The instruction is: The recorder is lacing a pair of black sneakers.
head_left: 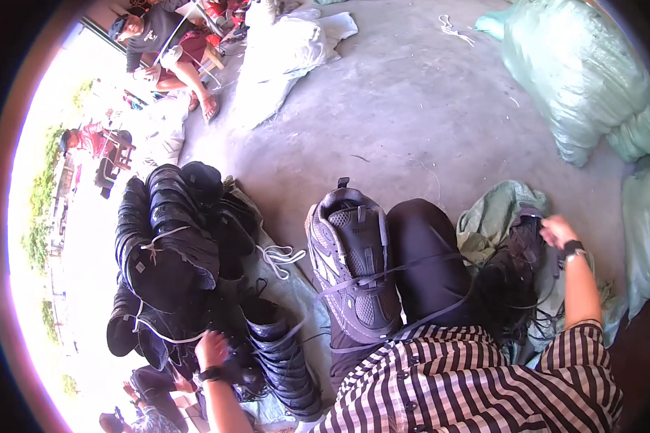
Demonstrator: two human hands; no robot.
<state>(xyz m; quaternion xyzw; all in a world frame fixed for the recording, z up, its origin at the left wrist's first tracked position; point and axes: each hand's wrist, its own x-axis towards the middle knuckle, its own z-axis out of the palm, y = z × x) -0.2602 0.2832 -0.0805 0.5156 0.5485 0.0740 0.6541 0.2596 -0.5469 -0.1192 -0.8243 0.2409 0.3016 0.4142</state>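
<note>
A grey sneaker with mesh panels stands on my lap, its toe toward me. A long grey lace runs from it and loops over my dark-trousered knee. My left hand reaches down at the bundles of black shoe parts, close to a white cord; its fingers are blurred. Off to the right, my right hand has its fingers curled at a pile of dark shoe parts and laces. Whatever those fingers hold is too small to make out.
Nested black pieces stand left of my lap, beside white cord ends. Large pale-green sacks sit at the far right. A white sack lies on the concrete floor near a seated person. Other people are at the left.
</note>
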